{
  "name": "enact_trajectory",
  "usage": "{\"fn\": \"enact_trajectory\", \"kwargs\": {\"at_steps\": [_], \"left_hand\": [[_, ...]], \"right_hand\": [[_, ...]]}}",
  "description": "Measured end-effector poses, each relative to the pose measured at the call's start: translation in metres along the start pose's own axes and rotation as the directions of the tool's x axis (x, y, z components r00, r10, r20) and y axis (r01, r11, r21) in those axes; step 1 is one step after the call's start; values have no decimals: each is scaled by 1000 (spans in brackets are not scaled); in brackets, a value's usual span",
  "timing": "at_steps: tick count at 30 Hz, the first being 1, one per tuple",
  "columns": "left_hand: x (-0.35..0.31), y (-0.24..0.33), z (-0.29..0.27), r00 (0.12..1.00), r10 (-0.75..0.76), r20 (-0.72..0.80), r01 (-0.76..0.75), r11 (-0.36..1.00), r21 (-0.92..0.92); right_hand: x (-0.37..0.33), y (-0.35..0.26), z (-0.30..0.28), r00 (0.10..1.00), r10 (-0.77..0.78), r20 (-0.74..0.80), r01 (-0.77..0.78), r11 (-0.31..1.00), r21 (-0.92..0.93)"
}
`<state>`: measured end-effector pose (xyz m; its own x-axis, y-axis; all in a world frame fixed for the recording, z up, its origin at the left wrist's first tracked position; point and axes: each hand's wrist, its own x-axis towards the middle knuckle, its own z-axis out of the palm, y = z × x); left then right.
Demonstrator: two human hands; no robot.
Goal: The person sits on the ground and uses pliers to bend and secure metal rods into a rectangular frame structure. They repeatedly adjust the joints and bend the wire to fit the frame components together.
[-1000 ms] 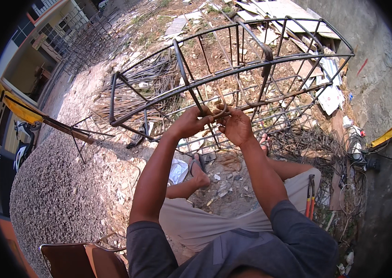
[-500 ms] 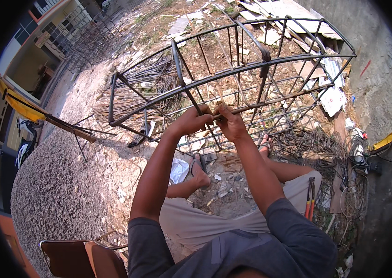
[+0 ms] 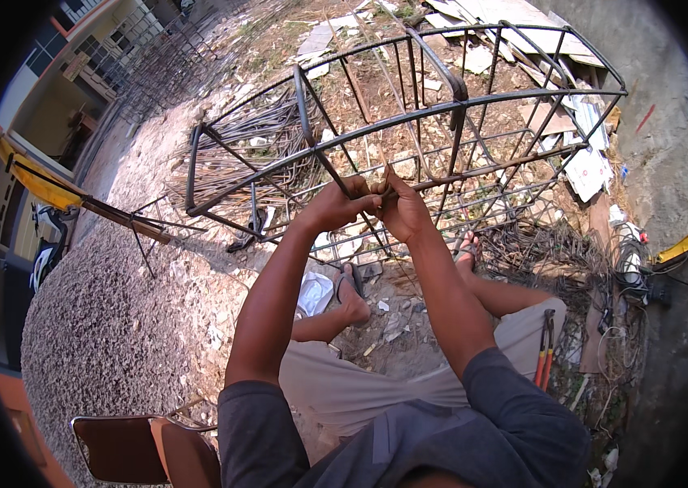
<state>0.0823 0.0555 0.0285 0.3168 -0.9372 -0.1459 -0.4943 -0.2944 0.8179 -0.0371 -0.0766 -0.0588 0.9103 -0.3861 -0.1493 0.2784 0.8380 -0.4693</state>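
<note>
A long cage of dark steel rebar [image 3: 306, 110] spans the view in front of me, its square stirrups joined to lengthwise bars. My left hand [image 3: 334, 206] is wrapped around the cage where a stirrup meets the near lower bar. Right beside it, fingertips almost touching the left ones, my right hand [image 3: 403, 214] pinches at the same joint. What lies between the right fingers is too small and covered to make out. Pincers with orange handles [image 3: 548, 362] rest by my right thigh.
Loose rebar lengths [image 3: 234, 154] lie beyond the cage's left part. A grey gravel heap [image 3: 108, 333] rises at left, near a brown chair [image 3: 120, 450]. Tangled wire [image 3: 539, 252] spreads at right before a concrete wall [image 3: 669, 154]. A white plastic bag [image 3: 314, 293] lies by my left foot.
My right hand has shifted slightly left and turned, its fingertips now pointing higher at the joint. My left hand stays around the bar. The cage appears slightly shifted in view.
</note>
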Motion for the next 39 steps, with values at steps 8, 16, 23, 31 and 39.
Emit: {"fn": "enact_trajectory", "kwargs": {"at_steps": [8,16,23,31,39], "left_hand": [[-4,-3,0,998,19,-55,-16,998,53],[-7,5,3,999,-22,-42,21,1000,-9],[0,-1,-1,998,54,15,-55,997,53],[3,-2,-3,998,52,30,-53,998,42],[-2,6,-1,998,-32,57,37,997,-75]], "right_hand": [[-13,4,-1,999,7,-37,-14,979,-201],[-43,9,-4,979,-202,9,181,854,-487],[-46,34,-23,952,-306,-21,283,903,-323],[-34,51,-36,964,-225,-145,213,973,-90],[-30,41,-38,981,-17,-191,10,999,-39]]}}
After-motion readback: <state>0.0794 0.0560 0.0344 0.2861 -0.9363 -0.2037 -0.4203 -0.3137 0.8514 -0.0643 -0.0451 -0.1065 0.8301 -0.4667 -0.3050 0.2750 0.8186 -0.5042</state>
